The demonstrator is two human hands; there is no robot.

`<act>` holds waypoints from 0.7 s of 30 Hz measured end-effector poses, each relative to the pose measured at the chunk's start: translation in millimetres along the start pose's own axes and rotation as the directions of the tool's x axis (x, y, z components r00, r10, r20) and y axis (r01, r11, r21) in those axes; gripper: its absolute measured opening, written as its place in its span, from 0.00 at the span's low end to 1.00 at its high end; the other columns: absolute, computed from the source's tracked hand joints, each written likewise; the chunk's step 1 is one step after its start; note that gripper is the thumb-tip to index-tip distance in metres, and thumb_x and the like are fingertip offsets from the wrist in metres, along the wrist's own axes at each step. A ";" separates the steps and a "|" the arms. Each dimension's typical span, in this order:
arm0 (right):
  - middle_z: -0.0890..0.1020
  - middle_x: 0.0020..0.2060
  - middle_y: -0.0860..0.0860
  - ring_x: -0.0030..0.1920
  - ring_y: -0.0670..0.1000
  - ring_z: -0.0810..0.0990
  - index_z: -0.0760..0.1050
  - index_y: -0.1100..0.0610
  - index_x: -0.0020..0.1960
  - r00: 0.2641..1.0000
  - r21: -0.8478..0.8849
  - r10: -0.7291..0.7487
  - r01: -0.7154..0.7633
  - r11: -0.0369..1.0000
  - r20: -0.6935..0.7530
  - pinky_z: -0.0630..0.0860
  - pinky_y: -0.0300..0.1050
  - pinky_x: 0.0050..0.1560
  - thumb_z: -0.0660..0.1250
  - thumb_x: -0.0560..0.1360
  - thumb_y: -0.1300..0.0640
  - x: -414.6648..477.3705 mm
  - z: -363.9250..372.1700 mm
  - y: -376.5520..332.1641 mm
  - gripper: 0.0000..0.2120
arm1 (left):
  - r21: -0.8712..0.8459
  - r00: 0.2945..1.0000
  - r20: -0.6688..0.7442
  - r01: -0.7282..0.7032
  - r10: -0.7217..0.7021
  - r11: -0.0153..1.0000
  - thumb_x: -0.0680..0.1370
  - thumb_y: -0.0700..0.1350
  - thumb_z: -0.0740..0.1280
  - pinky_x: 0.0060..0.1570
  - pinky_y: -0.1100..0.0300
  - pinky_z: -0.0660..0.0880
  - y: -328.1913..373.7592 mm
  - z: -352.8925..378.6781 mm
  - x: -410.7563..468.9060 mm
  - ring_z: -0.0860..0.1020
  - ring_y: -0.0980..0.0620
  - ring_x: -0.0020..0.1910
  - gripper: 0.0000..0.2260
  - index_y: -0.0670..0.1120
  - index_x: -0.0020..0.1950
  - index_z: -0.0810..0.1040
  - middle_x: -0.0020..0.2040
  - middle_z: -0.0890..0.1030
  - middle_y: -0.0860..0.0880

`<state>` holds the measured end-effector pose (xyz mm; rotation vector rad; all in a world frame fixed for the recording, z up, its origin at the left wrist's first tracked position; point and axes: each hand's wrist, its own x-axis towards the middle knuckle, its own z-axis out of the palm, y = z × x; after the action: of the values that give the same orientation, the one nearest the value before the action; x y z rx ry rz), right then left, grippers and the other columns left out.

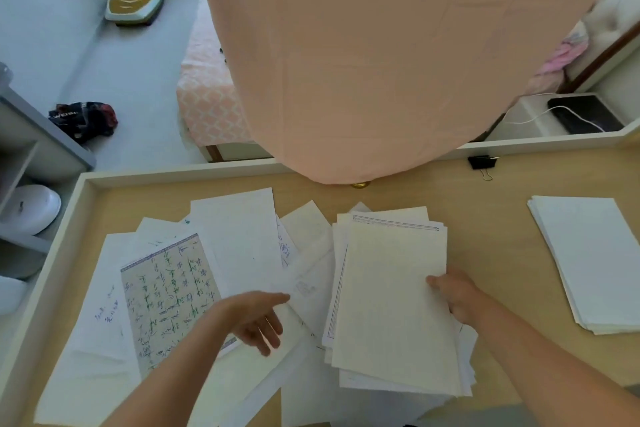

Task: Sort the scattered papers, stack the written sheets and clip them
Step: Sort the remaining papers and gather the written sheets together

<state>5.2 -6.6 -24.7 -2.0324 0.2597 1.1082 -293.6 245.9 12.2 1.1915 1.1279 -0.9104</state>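
Scattered papers (239, 239) cover the left and middle of the wooden table (498, 218). One sheet with green handwriting (166, 291) lies face up among them. My left hand (256, 317) hovers over the papers, fingers relaxed and apart, holding nothing. A stack of cream sheets (394, 302) lies in the middle, and my right hand (453, 293) grips its right edge, thumb on top. A second neat pile of white sheets (595, 260) sits at the right. A black binder clip (482, 162) lies at the table's far edge.
A raised white rim (173, 173) borders the table at the far and left sides. A large peach cloth (381, 62) hangs over the far edge. A black device with a white cable (585, 113) rests on a shelf beyond.
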 end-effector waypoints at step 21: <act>0.69 0.62 0.60 0.63 0.62 0.66 0.72 0.56 0.65 0.899 -0.257 0.050 -0.177 0.950 -0.434 0.70 0.50 0.52 0.64 0.76 0.56 -16.9 51.4 35.3 0.18 | 0.500 0.681 -0.484 -0.300 0.549 0.812 0.79 0.52 0.67 0.60 0.50 0.71 93.7 71.9 73.0 0.69 0.43 0.66 0.25 0.44 0.71 0.66 0.67 0.69 0.43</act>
<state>-54.7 4.0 -46.4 -2.5479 0.4638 0.7928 -175.0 193.4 -37.3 2.0914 1.0970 -0.3599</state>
